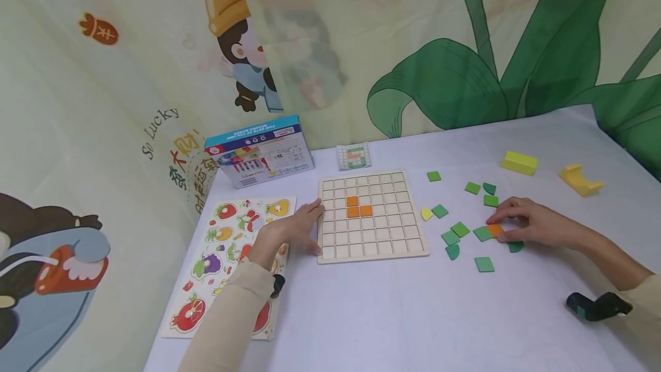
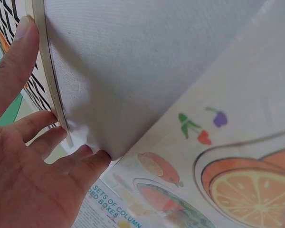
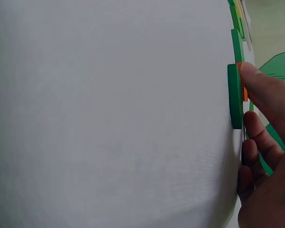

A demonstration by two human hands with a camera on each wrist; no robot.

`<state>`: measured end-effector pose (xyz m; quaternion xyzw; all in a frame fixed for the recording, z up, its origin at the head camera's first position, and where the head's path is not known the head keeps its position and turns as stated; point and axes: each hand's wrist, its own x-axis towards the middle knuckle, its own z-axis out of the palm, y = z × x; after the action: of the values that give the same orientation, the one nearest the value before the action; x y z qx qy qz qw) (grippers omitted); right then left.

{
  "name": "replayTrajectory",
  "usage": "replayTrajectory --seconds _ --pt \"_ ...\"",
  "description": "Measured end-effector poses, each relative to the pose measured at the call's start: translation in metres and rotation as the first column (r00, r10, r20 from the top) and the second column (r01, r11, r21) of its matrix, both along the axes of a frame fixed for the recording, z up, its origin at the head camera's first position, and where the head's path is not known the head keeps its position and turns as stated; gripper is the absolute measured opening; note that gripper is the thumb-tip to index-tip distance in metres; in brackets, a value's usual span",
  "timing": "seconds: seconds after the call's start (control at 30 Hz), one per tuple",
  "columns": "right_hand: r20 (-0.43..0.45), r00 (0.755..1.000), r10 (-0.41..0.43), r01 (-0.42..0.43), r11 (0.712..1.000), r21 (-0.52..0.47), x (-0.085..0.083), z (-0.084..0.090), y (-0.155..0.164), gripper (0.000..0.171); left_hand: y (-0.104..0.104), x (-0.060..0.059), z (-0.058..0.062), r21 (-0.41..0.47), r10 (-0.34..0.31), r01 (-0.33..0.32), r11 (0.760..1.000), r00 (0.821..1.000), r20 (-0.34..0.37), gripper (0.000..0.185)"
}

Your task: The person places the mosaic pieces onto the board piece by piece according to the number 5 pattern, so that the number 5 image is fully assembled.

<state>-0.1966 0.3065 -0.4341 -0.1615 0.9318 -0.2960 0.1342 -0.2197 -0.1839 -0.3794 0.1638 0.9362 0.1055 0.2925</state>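
Person is filling a wooden grid board [image 1: 373,216] with flat tiles; three orange tiles [image 1: 357,206] are already sitting in an L near the board's middle. Left hand [image 1: 299,227] is lying flat with fingers straight against the board's left edge, bracing it and gripping nothing; the left wrist view is showing the fingertips [image 2: 47,123] touching that rim. Right hand [image 1: 532,224] is resting on the table to the right of the board, fingers bent down over another orange tile [image 1: 496,229], which is lying just beside a green tile [image 1: 483,233] among scattered green pieces [image 1: 454,233]. The fingertips are touching it, but whether it is truly pinched I cannot tell, and it is not lifted. Step in hand looks like pick-up of the fourth orange piece. Next move is probably calling for a clean pinch without dragging the green neighbour, then a carry left to an empty cell beside the orange group. Fruit puzzle [image 1: 227,257] and box [image 1: 260,151] are sitting left, yellow blocks [image 1: 518,162] far right.
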Motion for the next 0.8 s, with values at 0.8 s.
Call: replayTrajectory --seconds 0.8 --pt "-0.073 0.997 -0.032 0.027 0.997 -0.072 -0.035 0.018 -0.111 0.033 0.001 0.0 0.0 0.011 0.016 -0.016 1.0 1.0 0.01 0.099"
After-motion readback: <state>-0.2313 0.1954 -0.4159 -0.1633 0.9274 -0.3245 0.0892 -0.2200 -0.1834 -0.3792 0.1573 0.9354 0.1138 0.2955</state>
